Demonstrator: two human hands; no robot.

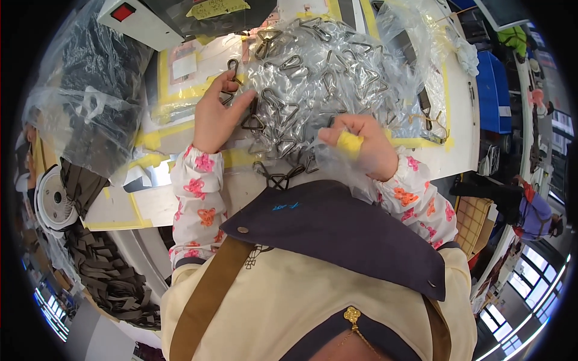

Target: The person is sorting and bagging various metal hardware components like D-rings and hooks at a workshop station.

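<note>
Metal fitting (234, 70) at half-open left hand (218, 113)

Dark handwriting runs across a yellow tape label (218, 7) on the far-left machine's dark face (259, 15); a short blue handwritten mark (285, 206) stands on the near navy apron (337, 231).

Two hands (217, 117) (368, 143), two floral sleeves (198, 201) (415, 201), one white fan (55, 197), and metal clips (262, 49) too overlapped to count.
</note>
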